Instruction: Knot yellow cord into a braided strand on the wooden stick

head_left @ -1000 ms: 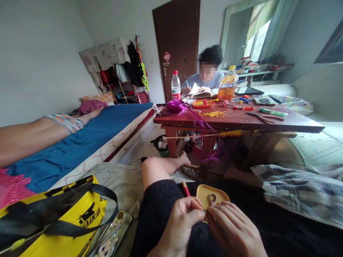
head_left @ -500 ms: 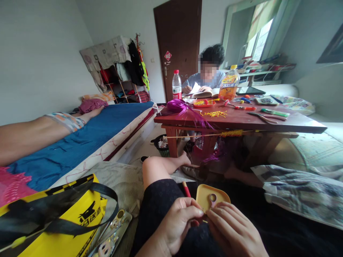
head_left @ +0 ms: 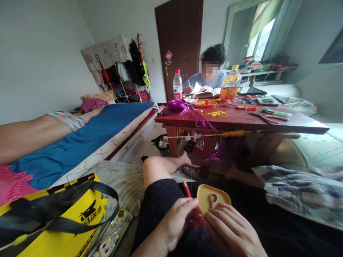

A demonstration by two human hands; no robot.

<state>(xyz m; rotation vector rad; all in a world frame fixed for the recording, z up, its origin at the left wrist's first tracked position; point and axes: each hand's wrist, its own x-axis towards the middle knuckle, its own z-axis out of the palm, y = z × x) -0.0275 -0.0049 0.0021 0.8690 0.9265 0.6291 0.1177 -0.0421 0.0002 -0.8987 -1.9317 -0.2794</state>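
Observation:
Over my lap, my left hand (head_left: 178,223) is on the left with its thumb stretched forward; its fingers are smeared by motion. Close beside it, my right hand (head_left: 233,228) has its fingers pressed together, pinching something tiny and thin that I cannot make out. Just beyond the hands lies a yellow tray (head_left: 202,196) on the dark cloth. A pair of scissors with a pink handle (head_left: 213,198) rests in it, partly covered by my right hand. A red stick with a pale tip (head_left: 187,189) lies left of the tray. A fine thread runs upward near it.
Ahead stands a red-brown table (head_left: 302,123) with purple strands (head_left: 180,107), yellow pieces (head_left: 216,114), pliers (head_left: 264,117) and bottles. A person (head_left: 195,80) writes behind it. A yellow bag (head_left: 91,221) sits at left; another person lies on the blue bed (head_left: 118,117).
My left thumb has lifted off the pinch and slid a little up and left; the left fingers now blur. My right hand has stayed nearly in place.

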